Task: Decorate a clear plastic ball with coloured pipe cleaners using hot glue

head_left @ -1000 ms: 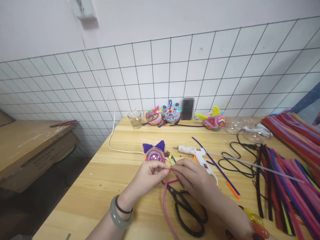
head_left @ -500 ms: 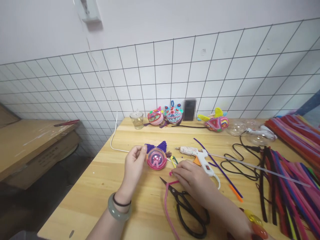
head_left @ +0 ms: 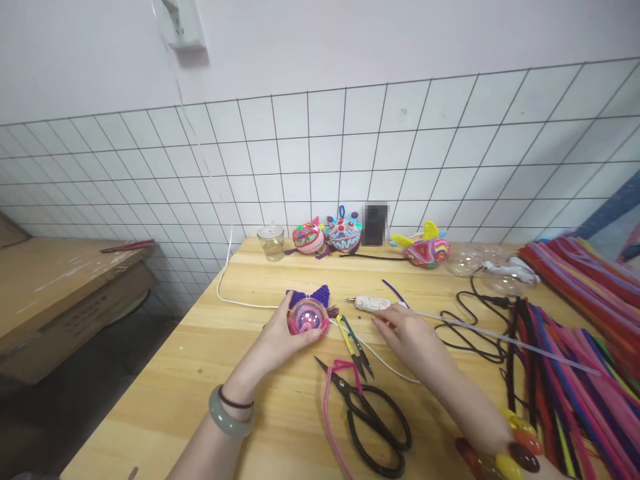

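My left hand [head_left: 280, 335] is closed around the left side of a round, clear-domed ornament [head_left: 309, 319], with its thumb along the lower rim. Two purple pipe-cleaner ears stick up from the ornament, and pink and orange rings circle it. My right hand [head_left: 407, 333] has its fingers curled over the handle of a white hot glue gun [head_left: 371, 304], which lies on its side; the hand hides its trigger and grip. Between the hands lie yellow-and-green thread snips [head_left: 354, 347]. Black-handled scissors [head_left: 373, 417] rest nearer me, with a bent pink pipe cleaner [head_left: 327, 407] across them.
Fish-like pipe-cleaner ornaments [head_left: 343, 235], a glass cup [head_left: 271, 243] and a blurred dark object [head_left: 375, 225] stand along the tiled wall. On the right are clear plastic domes [head_left: 503, 283], a black cable [head_left: 460, 347] and pipe-cleaner bundles [head_left: 565, 373].
My left hand has gone from pinching at the purple ear to gripping the ornament's side. My right hand has let go of the pink pipe cleaner and moved right and up onto the glue gun.
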Demonstrator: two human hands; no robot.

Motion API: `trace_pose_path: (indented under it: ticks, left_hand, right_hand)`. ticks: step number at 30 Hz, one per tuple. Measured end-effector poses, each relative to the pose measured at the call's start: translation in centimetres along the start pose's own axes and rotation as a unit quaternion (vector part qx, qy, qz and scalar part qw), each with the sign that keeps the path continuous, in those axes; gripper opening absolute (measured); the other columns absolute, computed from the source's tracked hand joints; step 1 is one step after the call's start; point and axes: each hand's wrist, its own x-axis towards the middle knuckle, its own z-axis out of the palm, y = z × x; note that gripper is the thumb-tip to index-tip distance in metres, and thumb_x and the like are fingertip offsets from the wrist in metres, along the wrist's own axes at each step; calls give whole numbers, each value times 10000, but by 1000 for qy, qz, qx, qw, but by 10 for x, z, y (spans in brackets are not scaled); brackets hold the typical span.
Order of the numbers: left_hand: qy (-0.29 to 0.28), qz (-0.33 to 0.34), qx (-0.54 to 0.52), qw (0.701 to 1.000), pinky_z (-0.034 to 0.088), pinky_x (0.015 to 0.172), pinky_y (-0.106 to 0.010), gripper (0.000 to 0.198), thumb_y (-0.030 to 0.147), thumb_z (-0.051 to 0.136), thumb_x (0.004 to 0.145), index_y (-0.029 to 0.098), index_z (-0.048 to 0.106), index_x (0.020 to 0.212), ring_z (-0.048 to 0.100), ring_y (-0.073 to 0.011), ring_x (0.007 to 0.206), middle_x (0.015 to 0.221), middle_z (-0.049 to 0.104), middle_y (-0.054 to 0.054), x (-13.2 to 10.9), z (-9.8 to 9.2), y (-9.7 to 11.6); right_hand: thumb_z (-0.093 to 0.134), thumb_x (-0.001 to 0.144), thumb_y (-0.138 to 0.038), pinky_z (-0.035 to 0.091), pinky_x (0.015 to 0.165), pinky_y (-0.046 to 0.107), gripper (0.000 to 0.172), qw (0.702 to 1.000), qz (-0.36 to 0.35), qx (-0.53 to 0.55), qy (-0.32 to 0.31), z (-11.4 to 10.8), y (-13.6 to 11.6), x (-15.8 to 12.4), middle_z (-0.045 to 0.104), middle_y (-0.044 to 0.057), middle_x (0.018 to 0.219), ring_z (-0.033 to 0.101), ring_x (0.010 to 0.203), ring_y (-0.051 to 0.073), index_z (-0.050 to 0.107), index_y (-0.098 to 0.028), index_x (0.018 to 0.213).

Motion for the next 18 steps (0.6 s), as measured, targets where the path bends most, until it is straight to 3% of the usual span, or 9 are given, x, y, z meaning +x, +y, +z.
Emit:
trace_pose_path:
  ticks: [3,8,12,18]
  left_hand:
    - [-22,-15,14,1000,368,1067,-491,1014,442,842,602,140,351,1436,532,-325,1241,1346,559,-208,2,1,2]
    - [-40,7,0,999,438,1016,-458,841,403,829,618,167,452,1331,602,-298,1147,1281,619,-160,4,5,2]
    - [-5,-2,-1,1000,451,990,-460,818,335,839,593,160,468,1302,618,-308,1114,1245,628,-164,4,7,3]
    - [43,23,-43,998,448,989,-453,759,306,828,591,183,465,1246,608,-298,1122,1228,616,-144,6,7,10]
  right_hand:
    - [481,911,-208,483,660,352,266,994,99,-50,-10,-10,21,1,731,136,879,693,780,275,743,-166,899]
    - [460,894,-229,401,583,331,303,969,226,-89,-38,-24,41,1,739,172,806,690,734,300,735,-158,791]
    - [473,907,-404,376,552,308,365,960,259,-58,-91,-17,35,2,731,108,688,690,691,277,701,-212,697]
    - [554,824,-545,336,519,310,424,951,276,-20,-139,0,28,4,706,131,677,668,663,287,599,-216,561]
